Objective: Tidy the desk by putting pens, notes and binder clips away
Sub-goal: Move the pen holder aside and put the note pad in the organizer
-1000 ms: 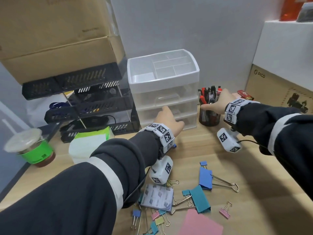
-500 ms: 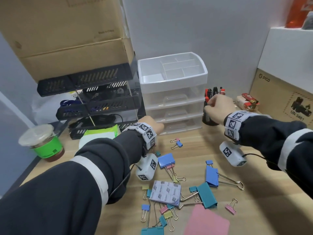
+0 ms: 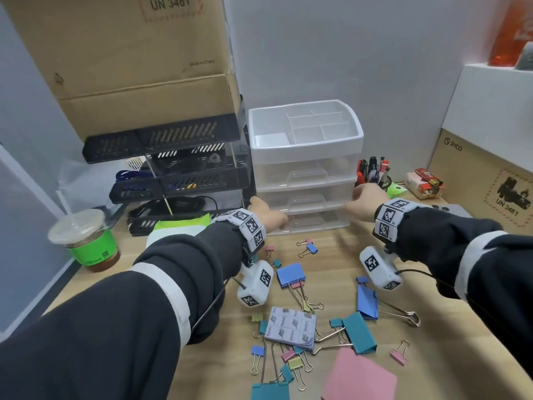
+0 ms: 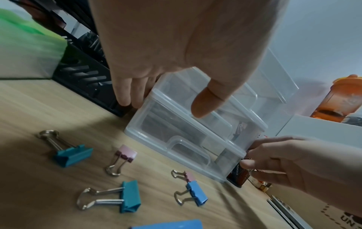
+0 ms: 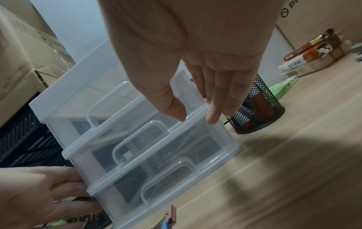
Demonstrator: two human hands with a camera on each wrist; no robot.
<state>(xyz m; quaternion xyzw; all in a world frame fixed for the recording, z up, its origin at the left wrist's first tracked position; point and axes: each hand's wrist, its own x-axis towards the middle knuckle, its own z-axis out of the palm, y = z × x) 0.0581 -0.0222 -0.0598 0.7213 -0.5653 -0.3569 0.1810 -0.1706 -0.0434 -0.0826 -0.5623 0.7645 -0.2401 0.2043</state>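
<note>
A clear three-drawer unit point(image 3: 305, 168) with a white divided top tray stands at the back of the desk, all drawers closed. My left hand point(image 3: 268, 215) touches its lower left side, fingers straight along the side wall and thumb over the front point(image 4: 164, 103). Against its right side rests my right hand point(image 3: 364, 197), fingers straight on the corner point(image 5: 195, 116). A black mesh pen holder point(image 3: 375, 176) full of pens stands just right of the unit. Several binder clips point(image 3: 291, 272), a printed notes pad point(image 3: 291, 327) and a pink note sheet point(image 3: 357, 376) lie on the desk in front.
A black tray rack point(image 3: 178, 180) under cardboard boxes point(image 3: 129, 53) stands left of the unit. A lidded drink cup point(image 3: 83, 241) and a green-white pack point(image 3: 178, 226) sit at the left. Green sticky notes point(image 3: 396, 189), a snack pack point(image 3: 424, 183), a phone point(image 3: 450, 210) and a PICO box point(image 3: 490, 183) are at the right.
My right hand has left the pen holder and come to the drawer unit's right side. My left hand has shifted to the unit's lower left side.
</note>
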